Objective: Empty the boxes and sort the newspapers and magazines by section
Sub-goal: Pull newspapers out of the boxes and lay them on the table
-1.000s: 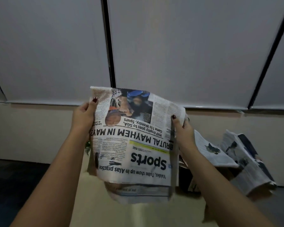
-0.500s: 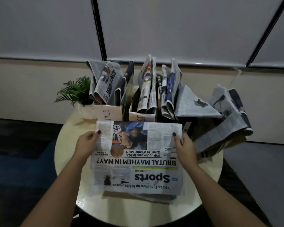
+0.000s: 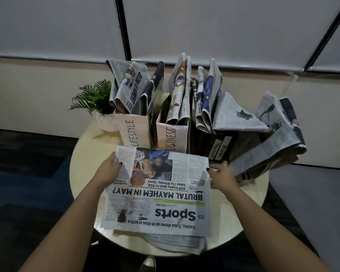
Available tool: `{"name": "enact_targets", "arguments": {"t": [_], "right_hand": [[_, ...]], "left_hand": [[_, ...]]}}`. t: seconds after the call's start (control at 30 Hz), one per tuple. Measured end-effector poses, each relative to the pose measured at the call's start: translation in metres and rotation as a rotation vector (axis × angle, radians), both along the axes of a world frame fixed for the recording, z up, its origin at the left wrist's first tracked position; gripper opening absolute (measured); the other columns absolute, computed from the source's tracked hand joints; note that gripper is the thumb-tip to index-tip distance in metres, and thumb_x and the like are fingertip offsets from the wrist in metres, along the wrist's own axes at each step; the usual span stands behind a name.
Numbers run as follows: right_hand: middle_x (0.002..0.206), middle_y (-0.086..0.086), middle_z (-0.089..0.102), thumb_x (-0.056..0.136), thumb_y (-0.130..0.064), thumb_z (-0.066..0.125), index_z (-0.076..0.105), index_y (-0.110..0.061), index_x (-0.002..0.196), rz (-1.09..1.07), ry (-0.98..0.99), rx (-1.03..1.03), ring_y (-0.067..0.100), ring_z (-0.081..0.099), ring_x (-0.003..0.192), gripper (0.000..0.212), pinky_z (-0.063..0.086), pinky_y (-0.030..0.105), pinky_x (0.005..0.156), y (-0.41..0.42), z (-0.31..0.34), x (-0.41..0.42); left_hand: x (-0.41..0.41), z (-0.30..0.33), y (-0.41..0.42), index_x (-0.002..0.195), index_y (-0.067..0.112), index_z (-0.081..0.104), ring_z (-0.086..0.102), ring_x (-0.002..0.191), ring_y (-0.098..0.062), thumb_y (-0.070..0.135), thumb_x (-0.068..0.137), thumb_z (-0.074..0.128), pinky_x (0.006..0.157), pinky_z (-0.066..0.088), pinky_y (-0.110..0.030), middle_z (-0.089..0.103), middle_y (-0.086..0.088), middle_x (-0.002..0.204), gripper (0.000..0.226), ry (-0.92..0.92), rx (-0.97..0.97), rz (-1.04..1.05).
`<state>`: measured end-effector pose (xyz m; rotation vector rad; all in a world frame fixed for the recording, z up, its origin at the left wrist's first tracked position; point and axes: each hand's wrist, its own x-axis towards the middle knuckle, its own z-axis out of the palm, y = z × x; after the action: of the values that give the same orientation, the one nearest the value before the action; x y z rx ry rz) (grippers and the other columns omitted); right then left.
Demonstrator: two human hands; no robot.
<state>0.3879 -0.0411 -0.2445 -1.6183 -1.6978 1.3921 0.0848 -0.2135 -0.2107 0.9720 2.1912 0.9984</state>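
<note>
A Sports newspaper (image 3: 161, 195) lies upside down to me on a small pile of papers (image 3: 177, 243) on the round table (image 3: 249, 197). My left hand (image 3: 110, 170) pinches its far left edge, thumb on top. My right hand (image 3: 221, 176) holds its far right edge. Behind it stand a pale box marked LIFESTYLE (image 3: 134, 132), a pale box marked BUSINESS (image 3: 173, 137) and a dark box (image 3: 218, 147) with white labels, each stuffed with upright folded papers. More newspapers (image 3: 273, 134) spill out to the right.
A small fern in a white pot (image 3: 98, 101) stands at the table's back left. A wall with window blinds runs close behind the table. Dark carpet lies on both sides, and a shoe tip (image 3: 148, 262) shows below the table's near edge.
The Sports paper was held up in the air in front of me; it has come down and now lies on the pile, both hands still at its far edge.
</note>
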Motion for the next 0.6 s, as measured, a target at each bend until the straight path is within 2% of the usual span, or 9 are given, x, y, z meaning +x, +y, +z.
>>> {"name": "enact_targets", "arguments": {"t": [0.1, 0.2, 0.23, 0.3, 0.33, 0.4, 0.5, 0.53, 0.6], "right_hand": [[0.112, 0.014, 0.066, 0.092, -0.022, 0.062, 0.053, -0.005, 0.132, -0.047, 0.102, -0.175, 0.029, 0.066, 0.094, 0.045, 0.056, 0.044, 0.088, 0.000, -0.005, -0.002], [0.101, 0.002, 0.064, 0.091, -0.024, 0.062, 0.042, -0.010, 0.139, -0.025, 0.125, -0.226, 0.018, 0.062, 0.090, 0.054, 0.052, 0.039, 0.090, -0.002, -0.008, -0.005], [0.101, 0.000, 0.063, 0.091, -0.024, 0.062, 0.039, -0.012, 0.140, -0.014, 0.119, -0.227, 0.015, 0.061, 0.088, 0.055, 0.051, 0.036, 0.087, -0.003, -0.008, -0.007], [0.105, 0.002, 0.064, 0.091, -0.023, 0.062, 0.038, -0.013, 0.139, -0.011, 0.111, -0.219, 0.012, 0.061, 0.082, 0.055, 0.049, 0.030, 0.074, -0.005, -0.007, -0.011], [0.100, 0.002, 0.065, 0.092, -0.021, 0.062, 0.038, -0.012, 0.139, -0.024, 0.121, -0.215, 0.012, 0.062, 0.077, 0.054, 0.048, 0.028, 0.066, -0.005, -0.007, -0.013], [0.092, 0.002, 0.064, 0.092, -0.016, 0.061, 0.033, -0.012, 0.140, -0.075, 0.155, -0.231, 0.014, 0.063, 0.076, 0.056, 0.047, 0.029, 0.058, -0.005, -0.007, -0.015], [0.104, 0.015, 0.061, 0.091, -0.003, 0.057, 0.031, -0.012, 0.143, -0.162, 0.198, -0.261, 0.026, 0.064, 0.082, 0.058, 0.052, 0.035, 0.063, -0.002, -0.009, -0.014], [0.102, 0.017, 0.060, 0.091, 0.003, 0.054, 0.034, -0.011, 0.141, -0.184, 0.206, -0.257, 0.028, 0.063, 0.080, 0.056, 0.053, 0.035, 0.062, -0.001, -0.010, -0.013], [0.090, 0.015, 0.058, 0.091, 0.009, 0.048, 0.036, -0.012, 0.140, -0.205, 0.205, -0.254, 0.023, 0.057, 0.069, 0.055, 0.051, 0.031, 0.058, 0.002, -0.011, -0.010]], "left_hand": [[0.000, -0.002, -0.007, 0.140, 0.022, 0.042, 0.056, 0.115, -0.029, 0.016, 0.100, 0.042, 0.097, 0.046, -0.047, 0.056, -0.007, 0.134, 0.041, -0.040, -0.025, -0.061], [0.001, 0.001, -0.006, 0.139, 0.023, 0.044, 0.054, 0.116, -0.018, 0.010, 0.099, 0.040, 0.093, 0.046, -0.038, 0.049, -0.006, 0.143, 0.042, -0.072, 0.005, -0.021], [0.000, 0.002, -0.006, 0.137, 0.023, 0.047, 0.049, 0.124, -0.017, 0.005, 0.098, 0.038, 0.097, 0.043, -0.035, 0.041, -0.006, 0.149, 0.044, -0.076, 0.017, 0.000], [-0.004, 0.002, -0.005, 0.133, 0.024, 0.053, 0.026, 0.144, -0.017, -0.005, 0.093, 0.033, 0.112, 0.027, -0.035, 0.024, -0.005, 0.158, 0.053, -0.030, 0.014, -0.005], [-0.006, 0.002, -0.005, 0.129, 0.024, 0.057, 0.020, 0.146, -0.016, -0.008, 0.091, 0.033, 0.114, 0.022, -0.034, 0.022, -0.002, 0.159, 0.055, 0.012, 0.018, -0.020], [-0.010, 0.002, -0.003, 0.117, 0.021, 0.064, 0.029, 0.142, -0.016, -0.008, 0.090, 0.043, 0.110, 0.028, -0.029, 0.028, 0.002, 0.156, 0.046, 0.074, 0.078, -0.052], [-0.008, 0.000, 0.002, 0.097, 0.017, 0.065, 0.053, 0.125, -0.022, -0.001, 0.083, 0.068, 0.097, 0.041, -0.026, 0.045, 0.006, 0.145, 0.022, 0.006, 0.183, -0.088], [-0.008, 0.000, 0.004, 0.093, 0.018, 0.060, 0.056, 0.120, -0.023, 0.003, 0.079, 0.074, 0.095, 0.043, -0.026, 0.048, 0.008, 0.142, 0.025, -0.002, 0.192, -0.097], [-0.007, 0.000, 0.006, 0.098, 0.024, 0.050, 0.053, 0.123, -0.019, 0.012, 0.070, 0.084, 0.095, 0.042, -0.027, 0.045, 0.010, 0.144, 0.046, 0.071, 0.193, -0.146]]}}
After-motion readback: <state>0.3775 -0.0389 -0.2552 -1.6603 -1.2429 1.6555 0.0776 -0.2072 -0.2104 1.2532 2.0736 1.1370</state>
